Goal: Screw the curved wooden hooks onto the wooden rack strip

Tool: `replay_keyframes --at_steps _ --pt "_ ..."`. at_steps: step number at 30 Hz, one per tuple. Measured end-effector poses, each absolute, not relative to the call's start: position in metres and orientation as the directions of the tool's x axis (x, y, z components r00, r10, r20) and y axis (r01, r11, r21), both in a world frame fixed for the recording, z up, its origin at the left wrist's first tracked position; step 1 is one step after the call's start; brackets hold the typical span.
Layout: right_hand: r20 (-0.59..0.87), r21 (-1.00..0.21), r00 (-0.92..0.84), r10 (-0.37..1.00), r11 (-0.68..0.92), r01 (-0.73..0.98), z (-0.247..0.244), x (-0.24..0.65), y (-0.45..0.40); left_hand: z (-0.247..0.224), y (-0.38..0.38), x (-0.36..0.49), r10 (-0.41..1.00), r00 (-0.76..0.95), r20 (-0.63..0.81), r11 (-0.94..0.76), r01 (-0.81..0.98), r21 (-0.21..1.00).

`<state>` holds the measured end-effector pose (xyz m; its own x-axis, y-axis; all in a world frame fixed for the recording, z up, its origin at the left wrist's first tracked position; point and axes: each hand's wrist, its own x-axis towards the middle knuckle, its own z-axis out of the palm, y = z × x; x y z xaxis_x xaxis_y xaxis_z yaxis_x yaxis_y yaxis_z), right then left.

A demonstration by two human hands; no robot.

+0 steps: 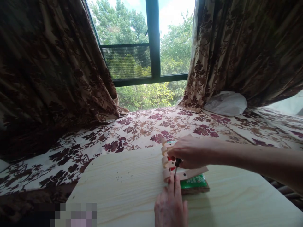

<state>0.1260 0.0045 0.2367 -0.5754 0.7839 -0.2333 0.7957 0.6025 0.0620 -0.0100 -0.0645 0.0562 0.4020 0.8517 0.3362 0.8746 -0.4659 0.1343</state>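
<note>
My right hand (189, 152) is closed around a dark-handled tool (178, 162), whose thin metal shaft points down toward my left fingertips. My left hand (170, 201) lies palm down, its fingers reaching the lower edge of a pale strap with looped ends (166, 174). Several such pale strips (194, 173) with dark dots lie across a green, white and red packet (195, 181). The packet rests on a brown block-like piece (197, 190) on the light wooden board. My right hand hides the upper part of the strips.
The pale wooden board (123, 189) has small dark specks at its left. Behind it spreads a floral cloth (142, 126). A white plastic bag (227, 103) lies at the back right, beside patterned curtains (199, 63) and a window.
</note>
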Motion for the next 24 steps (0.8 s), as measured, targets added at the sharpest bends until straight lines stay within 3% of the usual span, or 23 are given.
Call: replay_keyframes --at_steps 5,12,19,24 --pt "-0.204 0.128 -0.633 0.747 0.661 0.739 0.235 0.124 0.004 0.062 -0.065 -0.007 0.869 0.391 0.302 -0.444 0.886 0.130" --pt "-0.224 0.131 -0.546 0.808 0.580 0.804 0.241 0.125 0.003 0.065 -0.066 -0.008 0.881 0.389 0.268 -0.429 0.897 0.109" --pt "-0.233 0.114 -0.656 0.718 0.690 0.714 0.248 0.124 0.002 0.063 -0.067 -0.006 0.843 0.397 0.364 -0.448 0.892 0.066" --pt "-0.196 0.095 -0.618 0.761 0.642 0.761 0.242 0.123 0.005 0.064 -0.067 -0.008 0.838 0.409 0.363 -0.464 0.882 0.077"
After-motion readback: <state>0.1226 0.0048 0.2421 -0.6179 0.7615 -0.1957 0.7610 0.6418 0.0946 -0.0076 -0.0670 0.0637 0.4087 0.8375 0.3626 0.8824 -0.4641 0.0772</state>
